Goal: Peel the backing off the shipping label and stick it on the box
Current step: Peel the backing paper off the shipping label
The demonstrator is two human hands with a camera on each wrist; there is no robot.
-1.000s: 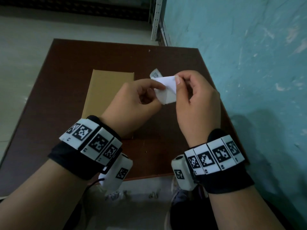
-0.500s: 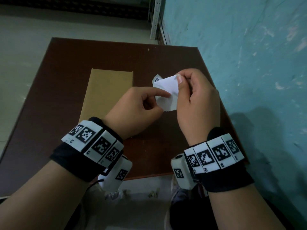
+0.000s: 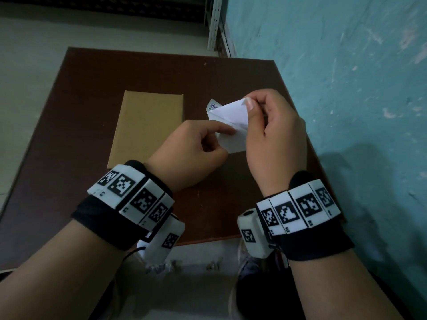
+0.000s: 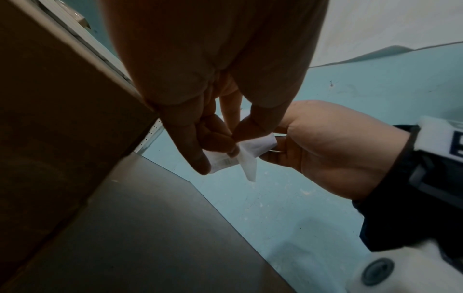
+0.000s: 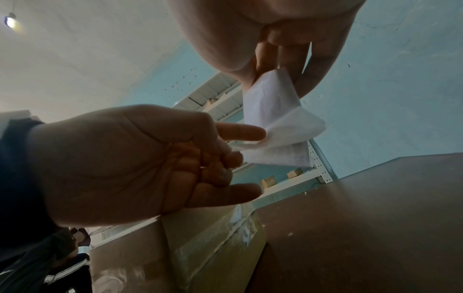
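A flat brown cardboard box (image 3: 147, 125) lies on the dark brown table (image 3: 92, 88). Both hands hold the white shipping label (image 3: 231, 122) in the air to the right of the box. My right hand (image 3: 250, 106) pinches its upper corner between thumb and fingers. Thumb and index finger of my left hand (image 3: 227, 140) pinch a thin flap at its lower left. The two layers have parted there, and a printed corner shows behind. The left wrist view shows the label (image 4: 250, 152) between both hands. The right wrist view shows the translucent flap (image 5: 295, 128) folded towards my left index finger.
A teal wall (image 3: 346, 88) runs close along the table's right edge. A white perforated shelf upright (image 3: 213, 21) stands beyond the far right corner. The floor lies beyond the table's left and near edges. Another person's dark sleeve (image 5: 50, 267) shows low in the right wrist view.
The flap between the two layers has opened a little wider. Both hands stay at almost the same spot right of the box.
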